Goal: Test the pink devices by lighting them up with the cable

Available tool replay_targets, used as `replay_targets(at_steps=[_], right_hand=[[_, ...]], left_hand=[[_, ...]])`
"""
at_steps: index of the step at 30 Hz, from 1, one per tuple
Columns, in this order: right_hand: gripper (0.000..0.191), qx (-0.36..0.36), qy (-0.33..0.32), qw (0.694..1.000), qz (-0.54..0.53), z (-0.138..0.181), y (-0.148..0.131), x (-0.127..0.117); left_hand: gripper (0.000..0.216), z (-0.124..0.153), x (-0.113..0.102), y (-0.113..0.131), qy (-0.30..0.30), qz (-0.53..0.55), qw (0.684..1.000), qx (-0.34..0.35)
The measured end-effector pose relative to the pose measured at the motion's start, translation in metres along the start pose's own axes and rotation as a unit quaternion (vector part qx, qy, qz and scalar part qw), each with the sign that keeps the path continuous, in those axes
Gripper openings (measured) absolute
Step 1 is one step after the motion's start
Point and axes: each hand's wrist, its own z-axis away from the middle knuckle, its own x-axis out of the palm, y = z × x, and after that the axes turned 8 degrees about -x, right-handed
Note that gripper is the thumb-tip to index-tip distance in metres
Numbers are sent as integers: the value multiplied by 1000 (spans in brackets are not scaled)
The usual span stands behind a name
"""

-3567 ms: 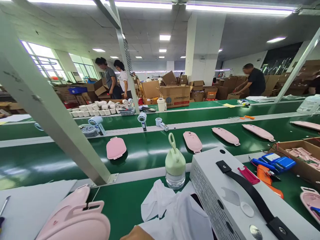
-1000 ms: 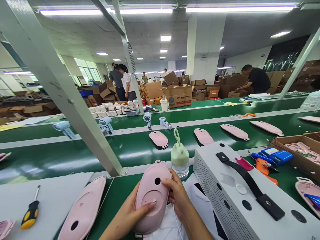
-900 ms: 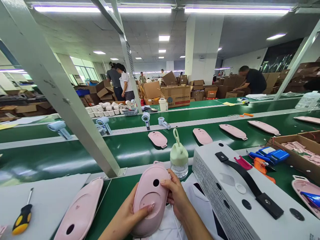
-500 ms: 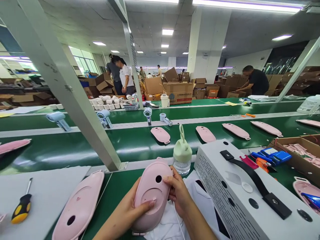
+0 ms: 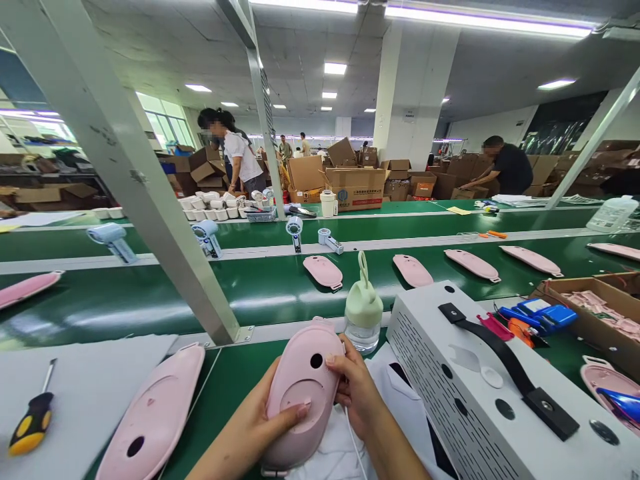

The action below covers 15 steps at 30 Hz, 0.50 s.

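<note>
Both my hands hold a pink oval plastic shell [image 5: 303, 390] upright over the green bench. My left hand [image 5: 255, 427] grips its left side, thumb pressed on the raised oval in its face. My right hand [image 5: 356, 393] wraps the right edge, fingertips beside the round hole. A thin white wire [image 5: 351, 447] hangs down below my right hand. White cloth [image 5: 345, 460] lies under the shell. A second pink shell [image 5: 150, 417] lies flat to the left.
A green-capped clear bottle [image 5: 363, 307] stands just behind. A white perforated box with a black strap [image 5: 480, 393] fills the right. A screwdriver [image 5: 30, 423] lies on a grey mat. A slanted metal post [image 5: 150, 200] crosses left. Pink shells ride the conveyor [image 5: 280, 293]; people work among cartons beyond.
Since 3.6 s ago my hands came up holding the pink shell. Over the last second the grip is unchanged; the view shifted slightly and the belt's shells moved a little.
</note>
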Motion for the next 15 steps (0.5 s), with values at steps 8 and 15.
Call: replay_targets(at_steps=[8,15], right_hand=[[30,1,5,1000,9,1,0,0],[34,-6,-13,1000,19,0,7,-4]], left_hand=[[79,1,0,-4,-4,22,1000,7],[78,0,3,-1,27,26,999,-7]])
